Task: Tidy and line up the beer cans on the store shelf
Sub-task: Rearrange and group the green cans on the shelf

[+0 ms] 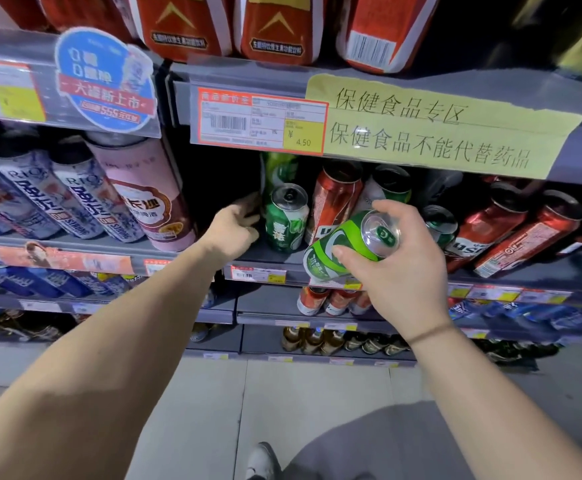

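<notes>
Far left of the shelf [269, 258]: blue-and-white patterned tall cans [75, 199] stand in a row, leaning in the wide-angle view, with a pink tall can [147, 199] beside them at the right end of that bay.

Left hand [236, 225] reaches into the dark gap just left of the green cans. Fingers go back into shadow beside the short green can [287, 220]; cannot tell whether they grip anything or only touch its side.

Short green can: upright on the shelf, silver lid with pull tab facing camera, green body with white lettering. A taller green can [279, 169] stands directly behind it.

Next right: tall red can [334, 199], upright, white band low on its body.

Right hand [400, 261] holds a second green can [343, 249] in front of the shelf edge, off the shelf. Can is tilted, lid up and to the right; green body with white swirl, silver lid with green tab. Thumb lies across the body, fingers curl over the lid rim.

Behind the hand: more green-and-white cans [391, 188]. Far right: further red cans [504, 220], leaning. Yellow paper sign [438, 129] hangs on the shelf rail above.
</notes>
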Motion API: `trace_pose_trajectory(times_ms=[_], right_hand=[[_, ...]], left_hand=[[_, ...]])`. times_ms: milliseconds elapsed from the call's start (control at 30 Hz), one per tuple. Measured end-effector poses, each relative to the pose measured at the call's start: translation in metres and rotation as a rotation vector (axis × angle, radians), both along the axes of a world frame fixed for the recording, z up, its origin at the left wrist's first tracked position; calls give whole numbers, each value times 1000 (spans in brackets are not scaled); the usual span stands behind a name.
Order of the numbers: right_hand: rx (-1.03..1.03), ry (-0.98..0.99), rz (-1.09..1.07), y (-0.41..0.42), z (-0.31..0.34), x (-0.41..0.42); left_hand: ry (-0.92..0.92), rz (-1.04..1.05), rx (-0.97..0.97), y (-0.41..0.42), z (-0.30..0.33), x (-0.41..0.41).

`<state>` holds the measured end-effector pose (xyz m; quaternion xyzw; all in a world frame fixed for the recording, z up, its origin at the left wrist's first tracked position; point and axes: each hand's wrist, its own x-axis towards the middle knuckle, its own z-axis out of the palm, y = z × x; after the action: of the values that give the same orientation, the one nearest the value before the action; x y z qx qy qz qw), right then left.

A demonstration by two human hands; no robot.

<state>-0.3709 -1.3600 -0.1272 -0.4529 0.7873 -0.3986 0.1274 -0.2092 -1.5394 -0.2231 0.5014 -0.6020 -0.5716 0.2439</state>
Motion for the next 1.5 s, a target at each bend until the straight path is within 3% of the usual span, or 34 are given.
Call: trace_pose_trajectory(times_ms=[133,333,633,867,1233,1400,1500], right_hand=[[9,10,-2,-5,1,6],[6,7,7,-7,3,15],[131,101,78,-40,17,50],[287,329,238,-90,15,67],[258,365,300,-78,10,43],[207,460,125,-59,14,11],[383,445,67,-57,28,-6]], left_hand=[[-49,-129,-29,18,7,-8],[-130,106,-257,39,-8,-27],[6,362,-320,66,15,37],[-34,322,-341,92,23,65],[7,251,-239,106,18,45],[17,216,-222,103,17,32],[14,194,-224,101,15,25]])
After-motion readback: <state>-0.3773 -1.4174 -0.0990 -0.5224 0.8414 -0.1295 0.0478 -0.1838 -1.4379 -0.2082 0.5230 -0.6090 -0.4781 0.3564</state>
